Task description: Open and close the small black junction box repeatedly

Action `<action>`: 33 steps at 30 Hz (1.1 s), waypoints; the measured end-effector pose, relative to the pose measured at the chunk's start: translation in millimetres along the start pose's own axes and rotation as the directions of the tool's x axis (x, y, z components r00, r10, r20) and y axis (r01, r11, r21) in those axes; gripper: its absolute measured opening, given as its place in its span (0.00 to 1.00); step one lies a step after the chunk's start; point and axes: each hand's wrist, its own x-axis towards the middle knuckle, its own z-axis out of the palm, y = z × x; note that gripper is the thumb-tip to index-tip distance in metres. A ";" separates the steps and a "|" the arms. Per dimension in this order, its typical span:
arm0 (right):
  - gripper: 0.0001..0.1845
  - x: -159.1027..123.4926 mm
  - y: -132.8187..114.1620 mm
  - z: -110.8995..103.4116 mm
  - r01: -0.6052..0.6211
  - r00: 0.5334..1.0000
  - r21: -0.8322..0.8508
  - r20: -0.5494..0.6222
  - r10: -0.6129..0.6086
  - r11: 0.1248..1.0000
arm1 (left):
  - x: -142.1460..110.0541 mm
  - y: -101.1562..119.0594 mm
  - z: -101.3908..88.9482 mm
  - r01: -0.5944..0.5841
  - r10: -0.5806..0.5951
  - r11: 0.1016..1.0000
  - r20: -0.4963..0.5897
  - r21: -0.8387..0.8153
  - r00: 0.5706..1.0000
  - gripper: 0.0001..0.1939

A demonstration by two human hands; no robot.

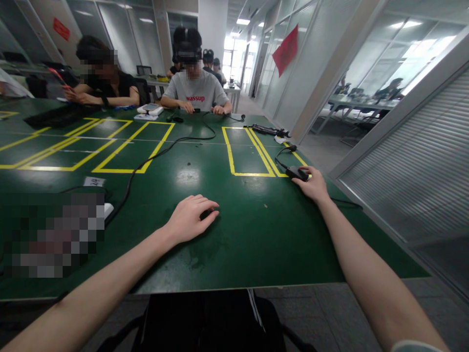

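My right hand (314, 185) reaches to the right side of the green table and grips a black power adapter (293, 172), thumb on the near side and fingers at the far side. From the adapter a short black cord curls back to a black plug (292, 148). Another stretch of black cable (346, 201) emerges right of my wrist and runs to the table's right edge. Nearer the middle, my left hand (192, 217) rests on the tabletop. Its fingers are loosely curved, with a gap between thumb and fingers and nothing visible in it.
Yellow tape rectangles (234, 151) mark the green table (234, 259). A folded black tripod-like object (269, 130) lies at the far right. One long black cable (128, 188) crosses the left half. Across the table sit two people, one handling a small black object (197, 110).
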 end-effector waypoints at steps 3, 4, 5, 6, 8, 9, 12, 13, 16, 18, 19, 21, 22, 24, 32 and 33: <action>0.28 3.1 8.0 4.9 0.015 0.999 0.036 -0.030 -0.014 0.999 | -0.4 -0.5 0.6 0.005 -0.005 1.000 0.007 -0.002 1.000 0.10; 0.27 4.4 10.7 6.1 0.015 0.999 0.056 -0.034 -0.013 0.998 | -0.5 -0.7 0.9 0.007 -0.007 1.000 0.009 -0.001 1.000 0.10; 0.27 5.8 13.1 7.0 0.005 1.000 0.077 -0.030 -0.003 0.997 | -0.6 -0.8 1.1 0.009 -0.009 1.000 0.011 0.000 1.000 0.10; 0.27 7.0 15.1 7.6 -0.012 1.000 0.097 -0.022 0.014 0.995 | -0.6 -0.8 1.2 0.010 -0.010 1.000 0.013 0.000 1.000 0.10; 0.28 9.1 18.0 8.1 -0.043 0.999 0.116 -0.003 0.043 0.992 | -0.7 -0.7 1.2 0.010 -0.010 1.000 0.012 -0.003 1.000 0.10; 0.28 9.7 18.7 8.2 -0.046 0.999 0.113 0.001 0.046 0.993 | -0.7 -0.6 1.1 0.009 -0.008 1.000 0.011 -0.004 1.000 0.09; 0.31 10.6 19.2 8.3 -0.016 1.000 0.085 -0.010 0.017 0.996 | -0.5 -0.4 0.7 0.008 -0.008 1.000 0.012 -0.004 1.000 0.09; 0.32 10.7 19.1 8.4 -0.008 1.000 0.080 -0.014 0.009 0.997 | -0.4 -0.4 0.6 0.009 -0.009 1.000 0.016 -0.002 1.000 0.09; 0.30 11.3 18.8 8.4 -0.007 1.000 0.078 -0.012 0.008 0.997 | -0.1 -0.5 0.2 0.011 -0.011 1.000 0.022 0.005 1.000 0.09; 0.28 11.6 18.8 7.7 -0.014 1.000 0.087 0.003 0.013 0.996 | 0.0 -0.6 0.0 0.011 -0.011 1.000 0.026 0.004 1.000 0.09; 0.27 11.7 18.7 7.0 -0.014 1.000 0.094 0.011 0.013 0.996 | 0.0 -0.5 -0.1 0.010 -0.010 1.000 0.028 0.003 1.000 0.09; 0.27 11.0 17.7 5.3 0.000 1.000 0.099 0.021 -0.002 0.995 | 0.0 -0.4 -0.2 0.008 -0.008 1.000 0.029 0.000 1.000 0.09; 0.26 10.2 16.4 4.4 0.008 1.000 0.095 0.024 -0.010 0.995 | -0.1 -0.4 -0.2 0.008 -0.008 1.000 0.028 0.000 1.000 0.09; 0.26 7.9 12.3 2.8 0.001 1.000 0.078 0.025 -0.003 0.997 | -0.2 -0.3 -0.1 0.009 -0.009 1.000 0.023 0.000 1.000 0.09; 0.25 2.4 -6.9 -0.9 -0.170 0.983 -0.016 -0.077 0.168 0.985 | -0.1 -1.2 0.3 0.010 -0.010 1.000 0.026 0.002 1.000 0.09; 0.24 3.0 -7.2 -1.8 -0.196 0.977 -0.028 -0.089 0.193 0.980 | 0.0 -1.2 0.4 0.010 -0.010 1.000 0.031 0.002 0.999 0.09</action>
